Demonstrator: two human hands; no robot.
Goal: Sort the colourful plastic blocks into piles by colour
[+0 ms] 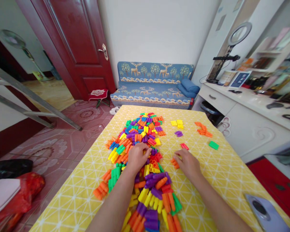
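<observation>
A long heap of colourful plastic pieces (116,174) in green, orange, yellow, purple, red and blue runs down the middle of the yellow patterned tablecloth (87,183). My left hand (138,156) reaches over the heap, its fingers curled at purple and green pieces; what they hold, if anything, is hidden. To the right, my right hand (187,161) has its fingers bent round an orange piece (175,163) on the cloth. Just beyond it lies a red piece (184,146). Farther off are yellow pieces (177,124), a purple piece (178,133), orange pieces (203,129) and a green piece (213,145).
A phone (268,211) lies at the table's near right corner. Behind the table stands a blue patterned sofa (154,88). A white cabinet (256,122) is on the right, and a metal ladder (26,96) and red bag (31,187) are on the left.
</observation>
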